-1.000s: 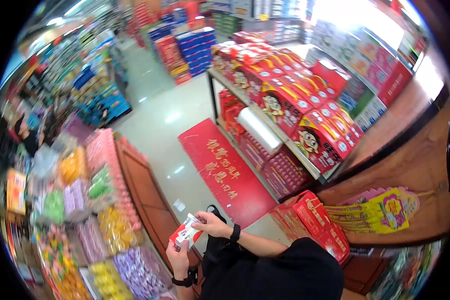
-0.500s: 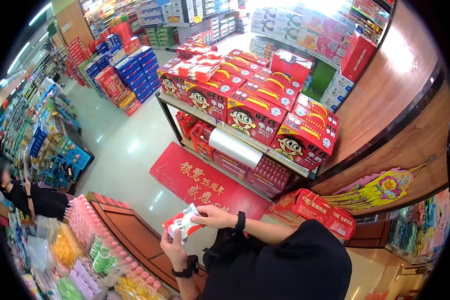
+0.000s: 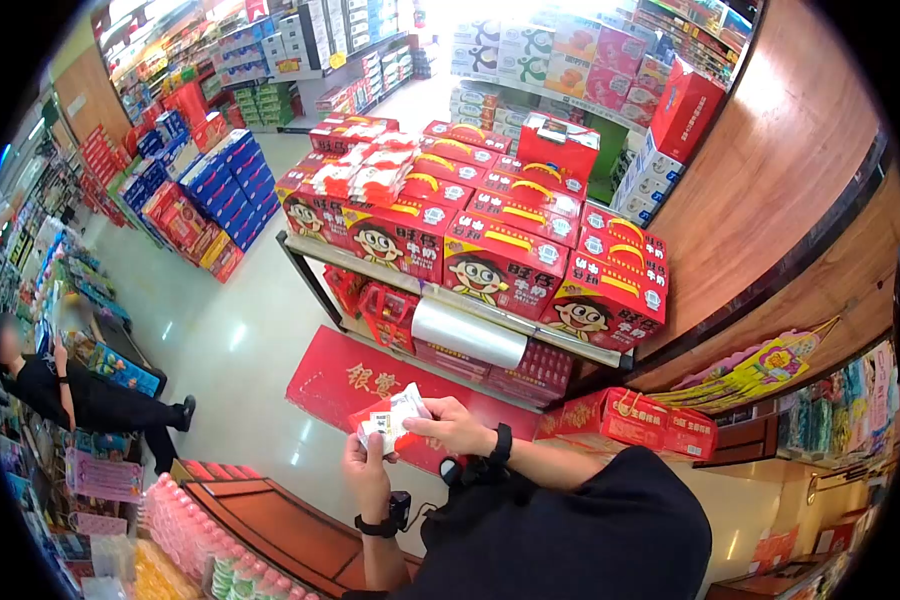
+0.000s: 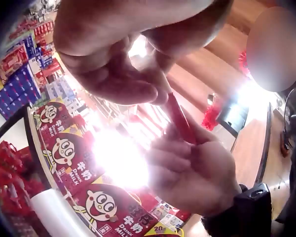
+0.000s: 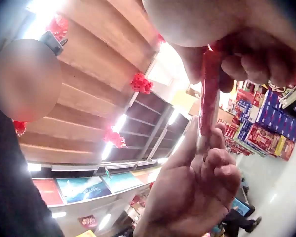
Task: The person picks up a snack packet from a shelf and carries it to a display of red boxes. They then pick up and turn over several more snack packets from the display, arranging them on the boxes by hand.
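Left hand point(image 3: 367, 472) and right hand point(image 3: 456, 428) near, fingers of both clamped on red-and-white packet point(image 3: 388, 424), held between them. Beyond packet, red floor mat point(image 3: 320, 378); farther, shelf point(image 3: 370, 268) stacked with red milk cartons point(image 3: 505, 272). Left, person in black point(image 3: 95, 398).

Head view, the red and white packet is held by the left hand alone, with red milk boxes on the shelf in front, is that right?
Not alone: the head view shows the right hand pinching the red and white packet together with the left hand. The red milk boxes are indeed on the shelf in front.
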The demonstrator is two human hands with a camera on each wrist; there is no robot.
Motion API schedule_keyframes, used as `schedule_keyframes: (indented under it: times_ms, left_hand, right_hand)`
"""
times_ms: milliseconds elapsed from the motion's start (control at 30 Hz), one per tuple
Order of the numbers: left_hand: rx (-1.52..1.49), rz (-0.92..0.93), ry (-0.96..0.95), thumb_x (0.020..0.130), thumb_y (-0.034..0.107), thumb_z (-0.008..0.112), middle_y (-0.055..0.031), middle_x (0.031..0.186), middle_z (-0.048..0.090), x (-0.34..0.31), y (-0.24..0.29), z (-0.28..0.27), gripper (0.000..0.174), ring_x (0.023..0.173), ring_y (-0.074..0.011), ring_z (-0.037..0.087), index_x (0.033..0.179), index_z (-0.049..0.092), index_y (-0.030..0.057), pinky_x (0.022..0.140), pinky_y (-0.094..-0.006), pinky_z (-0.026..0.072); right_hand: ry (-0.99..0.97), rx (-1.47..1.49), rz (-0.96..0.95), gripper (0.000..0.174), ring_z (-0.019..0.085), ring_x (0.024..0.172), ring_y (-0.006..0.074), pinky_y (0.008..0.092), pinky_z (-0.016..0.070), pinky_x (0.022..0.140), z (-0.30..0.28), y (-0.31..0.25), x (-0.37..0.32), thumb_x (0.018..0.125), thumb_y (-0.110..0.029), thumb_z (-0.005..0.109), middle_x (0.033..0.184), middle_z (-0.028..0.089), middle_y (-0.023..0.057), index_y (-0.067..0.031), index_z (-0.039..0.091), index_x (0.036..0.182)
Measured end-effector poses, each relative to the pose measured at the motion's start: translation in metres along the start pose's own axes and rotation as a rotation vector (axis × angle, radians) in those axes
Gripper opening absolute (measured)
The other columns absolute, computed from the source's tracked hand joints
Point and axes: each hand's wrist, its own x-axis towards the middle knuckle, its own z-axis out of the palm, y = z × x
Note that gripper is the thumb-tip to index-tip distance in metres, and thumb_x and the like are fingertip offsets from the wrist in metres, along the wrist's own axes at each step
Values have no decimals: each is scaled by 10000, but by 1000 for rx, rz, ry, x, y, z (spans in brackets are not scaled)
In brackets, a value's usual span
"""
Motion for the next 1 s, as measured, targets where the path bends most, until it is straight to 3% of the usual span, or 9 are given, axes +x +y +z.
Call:
schedule_keyframes:
  times_ms: [100, 267, 400, 567, 633, 667, 767, 800, 1000]
  left_hand:
    - [62, 28, -22, 959, 203, 586, -53, 845, 647, 23, 5, 14, 202, 646, -90, 579, 1021, 567, 12, 577, -225, 471]
    - [97, 129, -68, 935, 108, 608, -56, 923, 633, 52, 24, 42, 143, 781, -77, 598, 1006, 538, 7, 667, -229, 503]
    - [134, 187, -102, 929, 98, 614, -43, 914, 623, 93, 33, 60, 144, 793, -71, 590, 1007, 538, 3, 678, -226, 498]
    - [148, 131, -275, 910, 68, 625, -89, 950, 653, 159, 49, 95, 168, 783, -99, 621, 1032, 542, -11, 700, -235, 512]
    - [267, 128, -374, 908, 64, 625, -88, 959, 655, 186, 53, 111, 184, 798, -100, 627, 1051, 542, -17, 711, -238, 515]
    - [266, 100, -430, 906, 58, 623, -87, 976, 657, 198, 55, 119, 221, 814, -101, 631, 1096, 543, -23, 731, -243, 515]
    - [290, 112, -513, 907, 65, 616, -77, 972, 654, 230, 51, 141, 240, 775, -103, 621, 1118, 541, -19, 708, -241, 502]
    - [301, 113, -525, 907, 65, 616, -77, 972, 654, 241, 50, 148, 240, 775, -103, 621, 1118, 541, -19, 708, -241, 502]
    - [335, 24, -526, 909, 51, 605, -66, 992, 651, 300, 31, 155, 279, 806, -98, 598, 1169, 536, -26, 731, -248, 487]
  right_hand:
    - [65, 116, 97, 288, 432, 587, 30, 230, 337, 504, -13, 0, 14, 933, -294, 618, 674, 505, -44, -10, 651, 965]
    - [126, 107, -158, 290, 433, 655, 44, 249, 366, 566, -37, 22, 55, 950, -280, 592, 705, 514, -46, 6, 642, 963]
    - [125, 104, -194, 294, 432, 673, 48, 250, 371, 580, -58, 12, 94, 960, -279, 578, 711, 517, -42, 8, 630, 925]
    - [228, 125, -240, 308, 428, 645, 63, 272, 371, 553, -103, -16, 128, 961, -282, 578, 684, 512, -20, 4, 601, 851]
    - [326, -39, -373, 316, 439, 650, 77, 287, 388, 573, -123, -17, 141, 958, -289, 578, 677, 520, 3, 6, 609, 851]
    - [361, -17, -401, 290, 453, 672, 52, 259, 396, 583, -130, -19, 147, 963, -277, 575, 700, 515, -44, -5, 593, 864]
    - [412, 147, -261, 269, 434, 641, 43, 247, 381, 556, -149, -34, 155, 961, -268, 582, 688, 502, -57, -16, 595, 868]
    - [461, 126, -274, 319, 435, 661, 96, 299, 390, 592, -154, -37, 161, 942, -294, 601, 672, 488, 25, 1, 576, 824]
    - [554, 77, -295, 320, 380, 639, 96, 301, 366, 569, -177, -20, 199, 919, -289, 638, 658, 461, 24, -7, 545, 801]
